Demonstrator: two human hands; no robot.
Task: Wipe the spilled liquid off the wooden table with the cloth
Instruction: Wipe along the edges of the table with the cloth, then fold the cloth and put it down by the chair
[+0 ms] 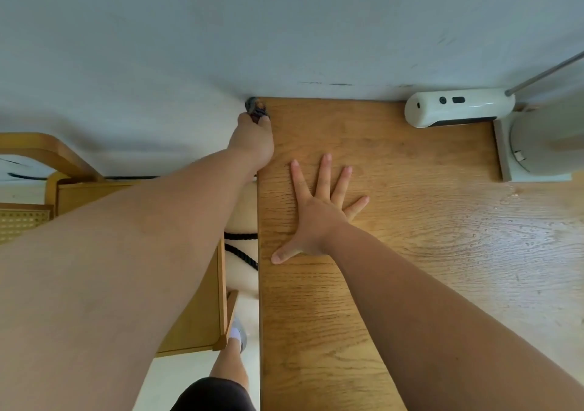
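1. Gripping the cloth [256,109], a small dark bunched wad, the left hand [252,145] holds it at the far left corner of the wooden surface [363,300], right where that corner meets the wall [284,31]. Its fingers [264,120] are curled round the wad, and the hand hides most of it.
2. The right hand [316,221] lies palm down on the surface, nearer the camera than the cloth and apart from it. Its fingers are straight, spread wide and hold nothing.
3. The spilled liquid [493,230] shows as fine droplets and a pale sheen on the right part of the surface, well apart from the cloth and to the right of the flat hand.
4. The surface is oak-coloured with strong grain. Its left edge runs straight toward the camera, and its far edge butts against the wall.
5. At the far right a white oblong device [458,110] lies along the wall. Just beside it sits a pale round base [537,148] on a grey square plate, with a thin metal rod [546,72] slanting up near it.
6. The wall is pale grey-white, with a few dark scuffs just above the surface.
7. Left of the surface stands a wooden chair [189,300] with a curved rail and a cane-weave panel. A black cable [241,252] hangs in the gap between them.
8. Below lie a pale floor [177,376], the person's leg and a grey shoe [239,331].
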